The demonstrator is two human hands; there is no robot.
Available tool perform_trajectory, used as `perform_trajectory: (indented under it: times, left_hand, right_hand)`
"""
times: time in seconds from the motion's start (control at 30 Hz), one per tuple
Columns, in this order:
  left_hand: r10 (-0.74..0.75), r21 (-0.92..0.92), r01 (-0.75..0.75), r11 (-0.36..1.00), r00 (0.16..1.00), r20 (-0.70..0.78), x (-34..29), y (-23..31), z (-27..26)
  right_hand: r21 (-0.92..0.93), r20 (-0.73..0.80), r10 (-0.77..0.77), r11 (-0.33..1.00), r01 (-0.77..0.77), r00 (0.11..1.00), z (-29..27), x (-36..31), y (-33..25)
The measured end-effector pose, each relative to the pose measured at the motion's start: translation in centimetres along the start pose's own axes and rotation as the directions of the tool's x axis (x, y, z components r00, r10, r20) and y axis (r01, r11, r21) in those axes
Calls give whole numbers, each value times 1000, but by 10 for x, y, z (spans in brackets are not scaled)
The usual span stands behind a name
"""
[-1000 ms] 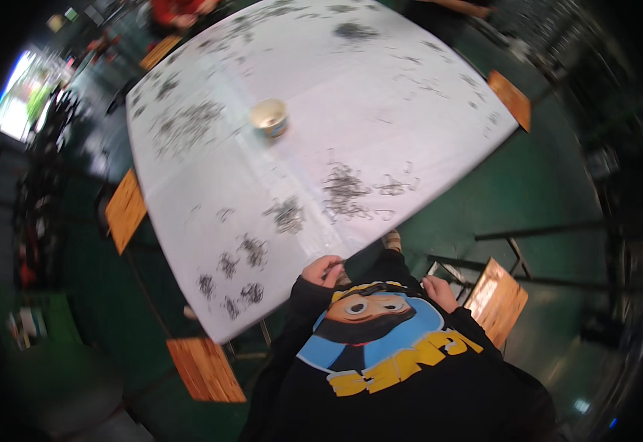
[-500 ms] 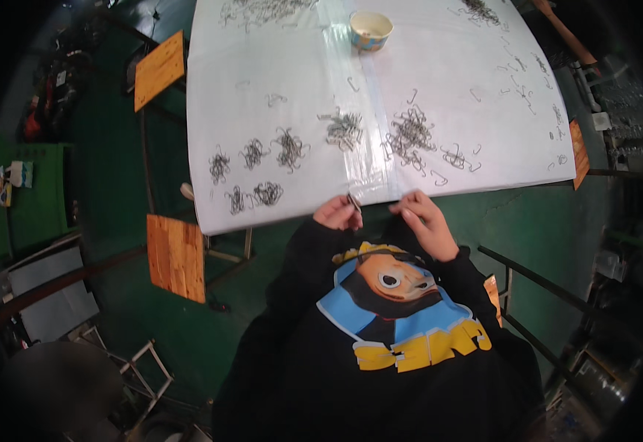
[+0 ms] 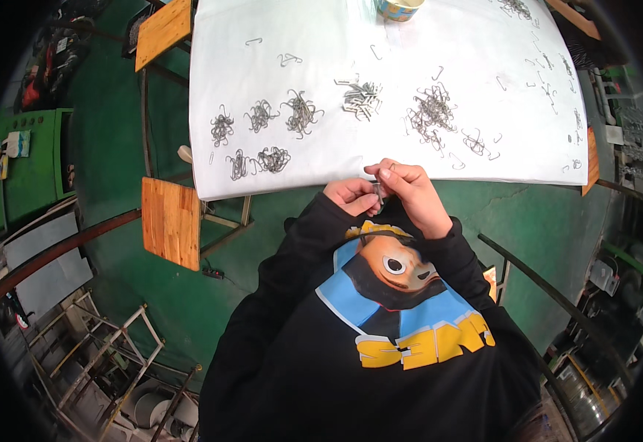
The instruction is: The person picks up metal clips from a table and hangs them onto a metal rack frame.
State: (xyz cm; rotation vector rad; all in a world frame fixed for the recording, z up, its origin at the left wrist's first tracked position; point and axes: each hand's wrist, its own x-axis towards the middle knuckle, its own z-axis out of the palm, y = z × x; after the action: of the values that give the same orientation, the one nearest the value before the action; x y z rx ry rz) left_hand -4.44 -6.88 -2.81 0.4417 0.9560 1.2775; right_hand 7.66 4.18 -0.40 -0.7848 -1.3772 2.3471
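Just off the table's near edge, my two hands meet in front of my chest. My left hand [image 3: 350,196] is closed on a small grey metal piece [image 3: 378,193] that pokes up between its fingertips. Directly beside it, my right hand [image 3: 414,193] is closed in a pinch, its fingertips at the top of that piece; whatever it holds is hidden. Beyond them on the white-covered table [image 3: 321,158] lie a pile of bent wire hooks [image 3: 432,114], a heap of straighter metal pieces [image 3: 362,100] and several smaller hook piles [image 3: 303,112] to the left.
A patterned bowl [image 3: 401,9] stands at the table's far side. Loose hooks [image 3: 476,143] are scattered toward the right. Wooden stools [image 3: 170,222] flank the left edge, and a metal frame [image 3: 115,353] stands lower left. Part of another person's arm [image 3: 575,18] shows at upper right.
My right hand has come leftward to meet my left hand, where before there was a gap between them. The view has shifted, so the table appears higher.
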Motion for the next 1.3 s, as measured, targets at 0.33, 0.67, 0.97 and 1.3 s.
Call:
perform_trajectory:
  times: [0.33, 0.67, 0.97, 1.3]
  left_hand:
    - [-69, 44, 69, 997, 998, -4, 6, -5, 3]
    - [-95, 227, 116, 967, 990, -103, 5, -17, 1]
    - [-79, 400, 119, 909, 990, -114, 1, -12, 7]
    - [-51, 383, 78, 921, 996, -80, 9, -17, -1]
  right_hand:
    - [-13, -206, 83, 996, -87, 975, 2, -6, 13]
    - [-231, -221, -19, 972, -33, 975, -2, -12, 21]
    - [-62, -266, 74, 994, -94, 961, -1, -16, 30]
    - [-237, -226, -89, 971, 34, 970, 4, -17, 15]
